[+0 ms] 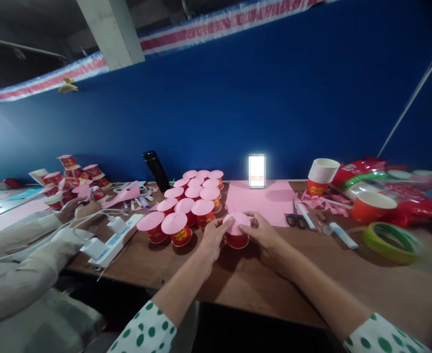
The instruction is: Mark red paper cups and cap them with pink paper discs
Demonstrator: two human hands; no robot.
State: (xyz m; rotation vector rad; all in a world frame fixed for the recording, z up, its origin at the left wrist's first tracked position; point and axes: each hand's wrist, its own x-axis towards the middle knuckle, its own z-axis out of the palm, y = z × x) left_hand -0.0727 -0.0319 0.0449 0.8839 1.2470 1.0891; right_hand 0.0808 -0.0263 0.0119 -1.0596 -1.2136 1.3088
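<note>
A small red paper cup [237, 239] with a round pink paper lid [237, 221] stands on the brown table [282, 279] just in front of me. My left hand [213, 237] grips its left side, fingers curled on the lid's edge. My right hand [263, 232] holds its right side, fingers wrapped round the rim. To the left of it stands a cluster of several red cups with pink lids [188, 206].
Pink paper sheet [260, 198], scissors [295, 220], white glue sticks [343, 234], green tape roll [391, 242], a stack of cups [321, 177], an orange bowl [370, 207] and snack bags lie right. A black flask [156, 170] and power strip [113, 240] sit left. Another person's white sleeves [24, 245] rest at far left.
</note>
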